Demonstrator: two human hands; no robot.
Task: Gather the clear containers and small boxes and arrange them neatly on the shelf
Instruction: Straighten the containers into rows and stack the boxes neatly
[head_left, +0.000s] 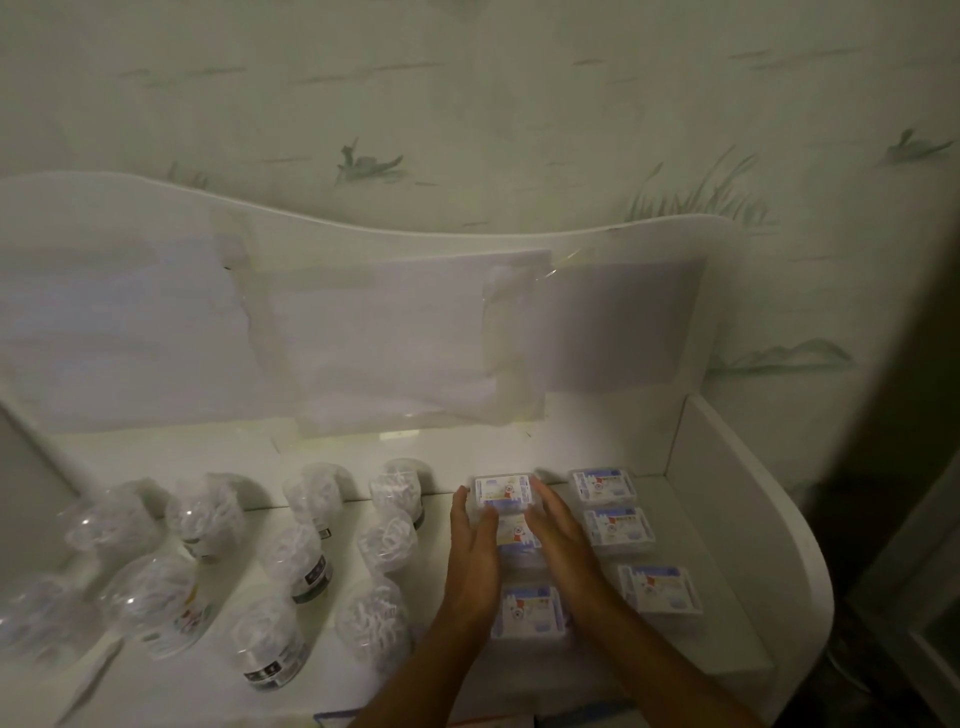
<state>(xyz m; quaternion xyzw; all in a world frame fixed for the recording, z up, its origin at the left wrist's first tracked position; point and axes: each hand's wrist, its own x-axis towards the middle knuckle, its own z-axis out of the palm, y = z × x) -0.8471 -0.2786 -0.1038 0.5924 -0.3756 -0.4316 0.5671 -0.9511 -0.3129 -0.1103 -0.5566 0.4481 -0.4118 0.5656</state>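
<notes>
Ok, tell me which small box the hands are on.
The rearmost box of the left column, nearest the back panel: left hand and right hand flank it; the others sit untouched.

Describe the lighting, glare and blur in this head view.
Head view: dim overall, with a bright patch on the shelf behind the small boxes; the right edge falls into dark shadow; glare on the clear containers; box labels too soft to read; wide-angle bending curves the shelf's edges.

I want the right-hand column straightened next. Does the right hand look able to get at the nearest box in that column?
Probably yes. The right hand rests at the middle column, and the nearest right-column box lies just beside its wrist, with nothing on top or between them.
</notes>
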